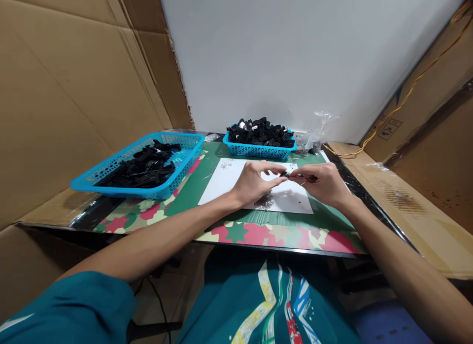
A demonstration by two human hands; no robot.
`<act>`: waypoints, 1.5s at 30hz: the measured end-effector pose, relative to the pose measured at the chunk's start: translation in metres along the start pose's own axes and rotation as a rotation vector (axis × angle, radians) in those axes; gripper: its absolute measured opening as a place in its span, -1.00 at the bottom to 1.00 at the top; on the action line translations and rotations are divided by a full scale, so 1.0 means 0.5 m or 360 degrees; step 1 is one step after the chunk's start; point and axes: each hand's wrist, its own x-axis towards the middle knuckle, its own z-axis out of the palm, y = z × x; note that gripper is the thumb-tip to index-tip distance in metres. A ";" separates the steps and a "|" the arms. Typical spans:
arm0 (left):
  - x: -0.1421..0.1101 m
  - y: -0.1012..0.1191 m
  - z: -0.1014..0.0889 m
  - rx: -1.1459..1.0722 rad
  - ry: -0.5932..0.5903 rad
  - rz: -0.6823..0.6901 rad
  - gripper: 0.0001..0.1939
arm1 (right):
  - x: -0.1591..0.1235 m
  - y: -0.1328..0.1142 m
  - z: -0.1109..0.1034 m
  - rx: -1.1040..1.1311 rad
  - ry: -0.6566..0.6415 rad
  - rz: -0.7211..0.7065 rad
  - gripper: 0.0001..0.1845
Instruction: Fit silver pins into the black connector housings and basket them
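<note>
Over a white sheet of paper [218,189], my two hands meet at the fingertips. My left hand [254,180] is closed in a pinch on a small black piece [284,174]. My right hand [321,181] is closed too, its fingertips touching the same spot from the right. Something thin and dark shows along its fingers, too small to name. Below the hands, a heap of tiny metallic bits [264,201] lies on the paper. A smaller scatter of bits [225,164] is near the sheet's far left corner.
To the left stands a wide blue basket [166,190] with flat black pieces [148,166]. A smaller blue basket [258,151] at the back is heaped with black pieces [260,132]. Beside it sits a clear plastic bag [312,139]. Cardboard walls [74,63] flank the green-topped table [199,179].
</note>
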 end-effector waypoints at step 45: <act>-0.009 -0.034 0.003 0.0062 -0.0304 -0.0224 -0.82 | -0.029 0.027 0.041 -0.0163 -0.0411 -0.0142 -0.78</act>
